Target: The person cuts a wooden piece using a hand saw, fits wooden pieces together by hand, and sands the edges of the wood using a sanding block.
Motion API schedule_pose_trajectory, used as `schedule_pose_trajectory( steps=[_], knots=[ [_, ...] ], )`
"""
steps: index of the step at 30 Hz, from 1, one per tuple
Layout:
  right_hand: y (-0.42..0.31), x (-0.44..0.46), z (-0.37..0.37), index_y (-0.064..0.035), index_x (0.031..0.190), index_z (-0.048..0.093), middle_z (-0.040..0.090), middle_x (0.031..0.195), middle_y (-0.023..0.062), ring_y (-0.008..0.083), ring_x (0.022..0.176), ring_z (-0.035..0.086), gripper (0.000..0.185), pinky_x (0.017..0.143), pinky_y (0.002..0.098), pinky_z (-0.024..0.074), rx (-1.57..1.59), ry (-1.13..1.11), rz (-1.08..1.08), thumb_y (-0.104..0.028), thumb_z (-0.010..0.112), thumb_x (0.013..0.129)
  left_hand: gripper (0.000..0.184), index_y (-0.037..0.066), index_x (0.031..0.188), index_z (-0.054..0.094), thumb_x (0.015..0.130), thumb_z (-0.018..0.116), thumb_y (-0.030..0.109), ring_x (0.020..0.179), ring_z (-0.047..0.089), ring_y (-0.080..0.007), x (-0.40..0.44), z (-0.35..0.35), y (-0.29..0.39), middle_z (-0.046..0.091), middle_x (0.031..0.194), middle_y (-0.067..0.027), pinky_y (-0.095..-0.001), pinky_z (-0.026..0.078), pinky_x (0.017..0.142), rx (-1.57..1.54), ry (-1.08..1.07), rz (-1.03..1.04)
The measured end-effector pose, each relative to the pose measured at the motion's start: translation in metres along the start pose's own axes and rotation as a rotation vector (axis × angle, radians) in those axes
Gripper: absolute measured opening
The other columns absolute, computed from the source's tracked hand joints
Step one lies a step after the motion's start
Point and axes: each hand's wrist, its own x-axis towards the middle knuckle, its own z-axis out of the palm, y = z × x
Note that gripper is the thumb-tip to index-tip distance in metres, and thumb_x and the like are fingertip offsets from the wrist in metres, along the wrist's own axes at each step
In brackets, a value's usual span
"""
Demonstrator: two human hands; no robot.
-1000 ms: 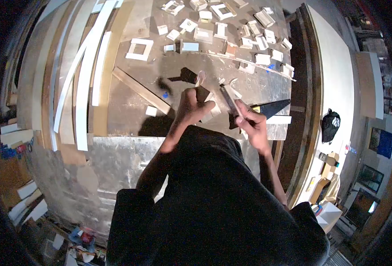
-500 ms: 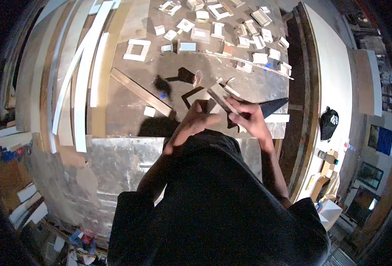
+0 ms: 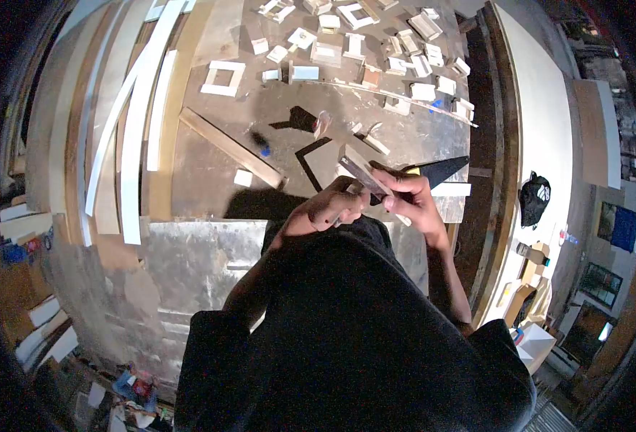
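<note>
Between my hands, above the near edge of the workbench, is a short wooden block (image 3: 364,173), tilted with its far end toward the upper left. My right hand (image 3: 415,201) grips it from the right, thumb and fingers pinching its side. My left hand (image 3: 330,207) is closed against its left side, fingers curled; what lies inside them is partly hidden. Just beyond is a dark L-shaped piece (image 3: 308,160). A black tapered object (image 3: 444,171) with a yellow patch lies behind my right hand. Small wood pieces (image 3: 372,138) rest farther forward.
Many small wooden blocks and frames (image 3: 325,54) are scattered over the far workbench. Long boards (image 3: 141,122) line the left side, and a wooden strip (image 3: 231,147) lies diagonally. A pale board surface (image 3: 541,122) with a black bag (image 3: 534,200) stands to the right, across a gap.
My left hand has moved slightly right and closed in against the block, its fingers now curled. The block and my right hand have shifted a little down and right.
</note>
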Motion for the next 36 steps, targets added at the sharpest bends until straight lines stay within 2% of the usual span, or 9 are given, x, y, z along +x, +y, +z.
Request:
schedule_pose_trajectory(
  steps=[3,6,9,17,19,23,28,31,36],
  knots=[
    [0.011,0.012,-0.014,-0.0029,0.126,0.068,0.071,0.120,0.0161,0.0192,0.110,0.064,0.041,0.104,0.0342,0.0442,-0.488,-0.009,-0.176,-0.011,0.076,0.086,0.026,0.011,0.099,0.053,0.084,0.069,0.023,0.048,0.039,-0.0082,0.001,-0.003,-0.005,0.046,0.064,0.0061,-0.0248,0.031,0.046,-0.228,-0.017,-0.128],
    [0.020,0.010,-0.024,0.0006,0.125,0.068,0.070,0.123,0.0152,0.0198,0.114,0.063,0.041,0.105,0.0339,0.0435,-0.334,0.116,-0.033,-0.008,0.076,0.085,0.029,0.007,0.098,0.050,0.082,0.066,0.026,0.048,0.048,-0.0152,0.000,-0.007,0.000,0.052,0.062,-0.0007,-0.0278,0.037,0.046,-0.478,-0.355,0.063],
    [0.029,0.007,-0.021,0.0011,0.125,0.068,0.069,0.127,0.0137,0.0195,0.118,0.061,0.042,0.104,0.0317,0.0439,-0.212,0.226,-0.118,-0.005,0.076,0.084,0.044,0.004,0.100,0.051,0.073,0.065,0.036,0.055,0.053,-0.0197,-0.004,-0.007,0.005,0.056,0.073,-0.0092,-0.0310,0.046,0.050,-0.318,-0.186,0.149],
    [0.025,0.007,0.007,0.0034,0.122,0.068,0.072,0.120,0.0137,0.0126,0.109,0.063,0.036,0.101,0.0294,0.0448,0.090,-0.105,0.039,-0.007,0.073,0.088,0.052,-0.003,0.106,0.053,0.071,0.061,0.034,0.055,0.060,-0.0272,-0.011,-0.008,-0.006,0.058,0.079,-0.0163,-0.0379,0.049,0.044,-0.303,-0.090,-0.114],
    [0.027,0.010,0.005,0.0039,0.121,0.068,0.073,0.117,0.0132,0.0119,0.108,0.063,0.035,0.102,0.0290,0.0435,0.054,-0.093,0.051,-0.007,0.073,0.089,0.052,-0.007,0.105,0.053,0.072,0.061,0.032,0.051,0.060,-0.0297,-0.008,-0.018,-0.005,0.060,0.084,-0.0198,-0.0407,0.050,0.040,-0.465,-0.366,-0.197],
    [0.033,0.002,-0.001,0.0038,0.121,0.068,0.074,0.114,0.0123,0.0114,0.097,0.063,0.036,0.090,0.0277,0.0479,0.111,0.006,0.056,-0.010,0.070,0.088,0.058,-0.011,0.103,0.059,0.079,0.054,0.042,0.055,0.064,-0.0252,-0.015,-0.013,0.007,0.063,0.078,-0.0164,-0.0343,0.049,0.042,-0.217,-0.215,-0.039],
    [0.013,-0.013,-0.003,-0.0010,0.134,0.062,0.072,0.096,0.0057,0.0082,0.079,0.057,0.050,0.078,0.0236,0.0461,0.213,0.143,0.086,-0.015,0.070,0.088,0.037,-0.001,0.127,0.057,0.104,0.054,0.028,0.069,0.070,-0.0242,-0.030,0.017,0.038,0.069,0.082,-0.0152,-0.0343,0.059,0.068,-0.019,0.059,0.018],
    [0.006,-0.016,-0.002,-0.0002,0.134,0.062,0.074,0.100,0.0074,0.0096,0.085,0.061,0.050,0.082,0.0242,0.0475,0.163,0.144,0.062,-0.017,0.070,0.088,0.037,-0.002,0.121,0.057,0.104,0.051,0.030,0.076,0.072,-0.0270,-0.036,0.033,0.044,0.070,0.085,-0.0184,-0.0389,0.061,0.069,0.154,0.335,0.002],
    [0.007,-0.012,-0.002,0.0010,0.133,0.061,0.075,0.108,0.0095,0.0138,0.099,0.065,0.048,0.092,0.0273,0.0476,0.045,0.085,0.031,-0.017,0.070,0.089,0.029,0.000,0.107,0.061,0.101,0.061,0.028,0.066,0.071,-0.0212,-0.037,0.021,0.042,0.069,0.075,-0.0134,-0.0344,0.059,0.058,0.137,0.247,-0.074]
  ],
)
